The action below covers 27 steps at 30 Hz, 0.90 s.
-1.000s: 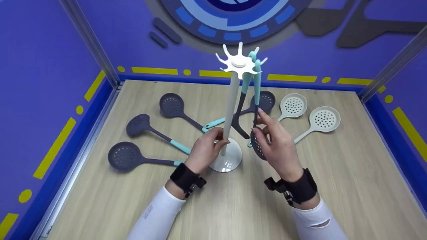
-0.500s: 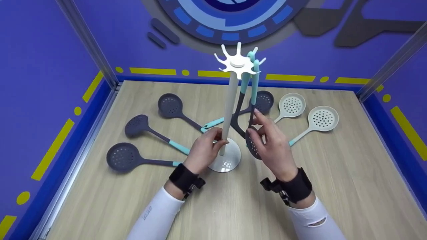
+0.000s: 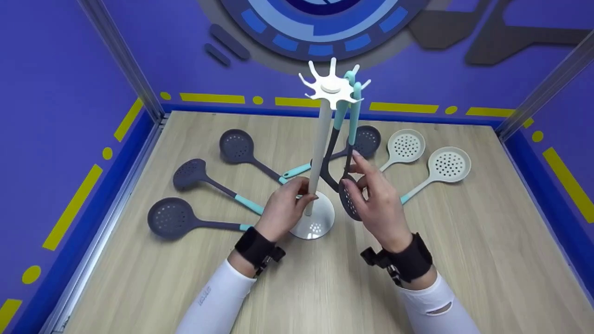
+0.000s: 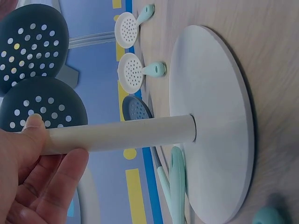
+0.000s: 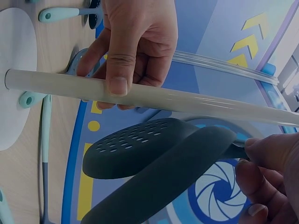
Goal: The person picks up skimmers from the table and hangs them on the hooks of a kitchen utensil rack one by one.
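Observation:
A white utensil stand has a round base (image 3: 320,227), a pole (image 3: 320,144) and a top (image 3: 331,89) with several hooks. My left hand (image 3: 284,206) grips the lower pole with thumb and fingers. Two dark skimmers with mint handles hang on the right side of the stand. My right hand (image 3: 383,206) pinches the nearer skimmer (image 3: 349,204) at its neck, just above the perforated head, as the right wrist view also shows. Behind it hangs the other skimmer (image 3: 330,153), untouched by either hand. Both perforated heads appear near the pole in the left wrist view.
Three dark skimmers lie left of the stand: a far one (image 3: 237,145), a middle one (image 3: 192,174) and a near one (image 3: 171,218). Another dark skimmer (image 3: 368,140) lies behind. Two pale skimmers, one (image 3: 406,146) beside another (image 3: 449,164), lie right. Purple walls enclose the table.
My right hand has shifted slightly left, bringing the nearer skimmer's head closer to the pole. The left hand keeps its hold on the pole.

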Each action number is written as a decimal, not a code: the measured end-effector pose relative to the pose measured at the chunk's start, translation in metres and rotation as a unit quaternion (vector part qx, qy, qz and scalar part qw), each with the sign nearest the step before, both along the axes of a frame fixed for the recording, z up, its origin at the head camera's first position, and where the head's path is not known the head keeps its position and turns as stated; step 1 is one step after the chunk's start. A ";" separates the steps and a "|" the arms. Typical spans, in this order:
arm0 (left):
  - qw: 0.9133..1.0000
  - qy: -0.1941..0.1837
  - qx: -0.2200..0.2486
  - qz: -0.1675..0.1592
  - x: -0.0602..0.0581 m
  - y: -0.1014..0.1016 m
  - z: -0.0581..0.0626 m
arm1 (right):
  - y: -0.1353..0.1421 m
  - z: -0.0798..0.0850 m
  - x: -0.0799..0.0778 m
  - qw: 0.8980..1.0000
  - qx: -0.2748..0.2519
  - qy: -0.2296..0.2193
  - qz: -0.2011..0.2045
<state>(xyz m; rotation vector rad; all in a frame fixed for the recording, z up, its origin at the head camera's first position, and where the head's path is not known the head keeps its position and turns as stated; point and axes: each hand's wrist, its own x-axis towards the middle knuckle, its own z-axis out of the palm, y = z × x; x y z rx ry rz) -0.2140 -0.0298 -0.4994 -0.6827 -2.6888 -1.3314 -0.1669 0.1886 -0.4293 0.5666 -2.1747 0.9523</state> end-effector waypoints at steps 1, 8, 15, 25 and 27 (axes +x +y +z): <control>1.000 0.000 0.001 0.000 0.000 0.000 0.000 | 0.000 0.000 0.000 1.000 0.000 0.001 0.000; 1.000 0.006 0.007 -0.004 -0.001 0.000 0.000 | 0.000 -0.002 -0.001 1.000 0.003 0.001 -0.002; 1.000 0.007 0.005 -0.002 -0.001 0.000 -0.001 | 0.000 -0.001 0.000 1.000 0.012 -0.008 -0.004; 1.000 0.003 -0.003 0.001 -0.001 0.000 0.000 | 0.001 -0.002 -0.001 1.000 0.017 -0.005 -0.002; 1.000 0.002 -0.006 0.002 -0.001 0.000 0.000 | 0.001 -0.002 -0.001 1.000 0.016 -0.007 -0.001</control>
